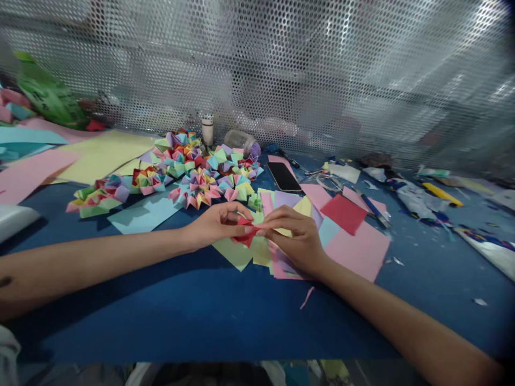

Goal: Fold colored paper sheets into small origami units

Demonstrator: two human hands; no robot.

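A small folded piece of red paper point(244, 234) is held above the loose sheets at the middle of the table. My left hand point(219, 227) pinches it from the left between thumb and fingers. From the right, my right hand point(295, 236) grips its edge with thumb and fingertips. Beneath the hands lie pale green sheets point(237, 255) and a fanned stack of pink, purple and yellow paper. To the right of my right hand a red square point(344, 213) rests on a larger pink sheet point(362, 251).
Folded multicoloured paper pieces point(201, 185) cluster behind my left hand. A black phone point(284, 176), a clear jar point(239, 140) and a white bottle point(207, 130) stand or lie farther back. A perforated metal panel point(257, 69) bounds the table point(169, 316). Scraps and a yellow cutter point(442, 194) lie right.
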